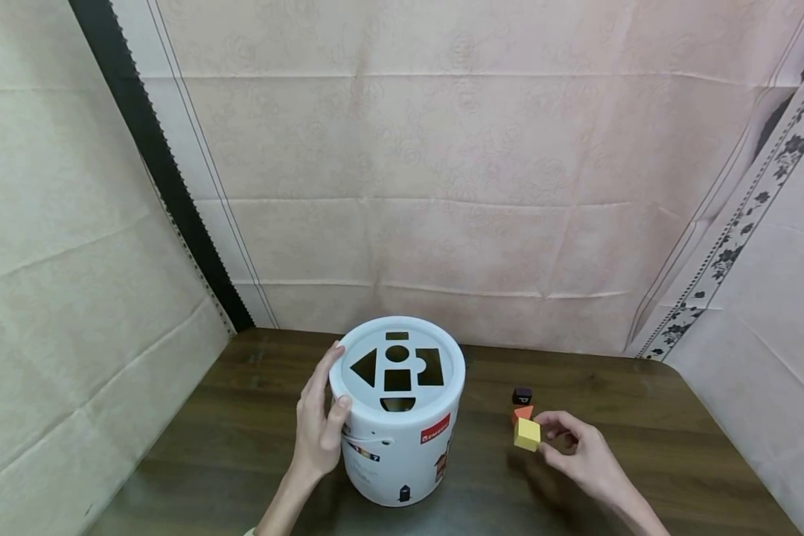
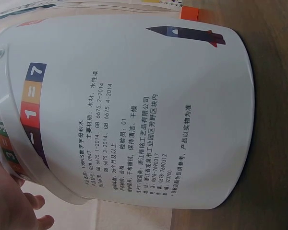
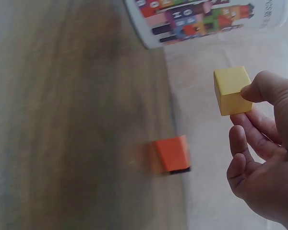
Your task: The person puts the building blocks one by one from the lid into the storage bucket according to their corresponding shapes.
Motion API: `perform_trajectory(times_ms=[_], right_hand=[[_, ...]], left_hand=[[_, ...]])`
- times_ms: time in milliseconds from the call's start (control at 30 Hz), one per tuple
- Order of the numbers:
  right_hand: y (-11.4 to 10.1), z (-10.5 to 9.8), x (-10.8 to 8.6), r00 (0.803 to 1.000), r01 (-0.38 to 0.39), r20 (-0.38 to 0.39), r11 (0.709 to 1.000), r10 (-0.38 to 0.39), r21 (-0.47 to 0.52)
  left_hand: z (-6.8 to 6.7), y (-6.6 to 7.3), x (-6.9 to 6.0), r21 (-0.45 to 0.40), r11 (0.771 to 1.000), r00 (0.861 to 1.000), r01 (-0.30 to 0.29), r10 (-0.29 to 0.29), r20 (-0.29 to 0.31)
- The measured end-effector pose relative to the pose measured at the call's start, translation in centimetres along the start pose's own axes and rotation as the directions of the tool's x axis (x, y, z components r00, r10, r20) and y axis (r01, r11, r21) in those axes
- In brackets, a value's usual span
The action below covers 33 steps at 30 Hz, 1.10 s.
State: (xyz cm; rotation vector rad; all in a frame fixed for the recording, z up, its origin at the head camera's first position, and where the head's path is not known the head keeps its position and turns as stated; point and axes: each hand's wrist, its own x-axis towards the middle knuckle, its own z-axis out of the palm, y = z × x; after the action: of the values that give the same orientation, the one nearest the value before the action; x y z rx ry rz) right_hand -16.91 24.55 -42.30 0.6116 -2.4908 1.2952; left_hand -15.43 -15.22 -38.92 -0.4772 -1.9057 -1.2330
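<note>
A white bucket [image 1: 402, 461] stands upright on the table, its light-blue lid [image 1: 375, 402] pierced with several shaped holes. My left hand [image 1: 320, 420] holds the bucket's left side at the lid's rim, thumb toward the front and fingers farther back. To the right of the bucket, my right hand [image 1: 586, 454] pinches a yellow cube block [image 1: 527, 434] between thumb and fingers, above the tabletop. In the right wrist view the thumb lies over one face of this yellow block [image 3: 232, 90]. Just behind it are an orange block [image 1: 522, 414] and a black block [image 1: 522, 395].
The brown wooden table [image 1: 241, 447] ends at a pale cloth backdrop [image 1: 442, 186]. More cloth hangs at the left [image 1: 74, 298] and right [image 1: 764, 335]. Printed text and a rocket picture [image 2: 189, 33] cover the bucket's side.
</note>
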Motion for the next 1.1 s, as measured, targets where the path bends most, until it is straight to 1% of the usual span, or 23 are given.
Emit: perform_trajectory(times_ms=[133,300,500,600,733,900,1100], right_hand=[[-1.0,-0.2,0.7,0.998,0.067,-0.010,0.998,-0.067,-0.013],[-2.2,-0.5,1.5,0.987,0.157,-0.020,0.987,-0.158,-0.035],[-4.2,-1.2,2.7,0.978,0.206,-0.022,0.978,-0.206,-0.021],[-5.2,-1.5,3.4,0.972,0.233,-0.028,0.972,-0.234,-0.030],[-6.4,-1.8,4.3,0.968,0.249,-0.031,0.968,-0.249,-0.021],[-8.1,-2.0,5.4,0.970,0.241,-0.018,0.970,-0.241,0.014],[-10.1,-2.1,6.5,0.966,0.257,-0.024,0.966,-0.257,0.019]], left_hand=[[0.0,0.0,0.0,0.000,1.000,1.000,-0.003,0.003,-0.001],[0.0,0.0,-0.1,-0.001,1.000,1.000,-0.010,0.010,-0.004],[0.0,0.0,-0.1,0.003,1.000,1.000,-0.011,0.011,-0.005],[0.0,0.0,0.0,0.009,1.000,1.000,-0.007,0.007,-0.002],[0.0,0.0,0.0,0.012,1.000,1.000,-0.005,0.005,-0.004],[0.0,0.0,0.0,0.003,1.000,1.000,-0.014,0.014,-0.004],[0.0,0.0,0.0,0.007,1.000,1.000,-0.013,0.013,0.000]])
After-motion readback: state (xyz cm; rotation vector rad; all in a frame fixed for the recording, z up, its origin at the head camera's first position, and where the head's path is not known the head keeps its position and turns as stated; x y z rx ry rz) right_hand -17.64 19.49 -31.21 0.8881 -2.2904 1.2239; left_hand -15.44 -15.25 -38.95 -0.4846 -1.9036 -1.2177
